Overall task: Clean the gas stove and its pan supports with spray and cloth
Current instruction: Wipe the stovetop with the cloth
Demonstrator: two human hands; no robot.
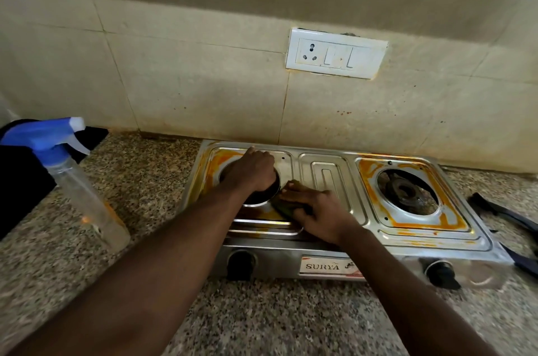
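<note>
The right hand lies with fingers nearly straight on a dark green cloth, pressing it onto the steel top of the 2-burner gas stove, just beside the left burner well. The left hand rests over that well, fingers bent down; whether they hold anything cannot be told. Short firm strokes along the orange residue should work best, with the stove braced against sliding. The spray bottle stands nearby on the left.
</note>
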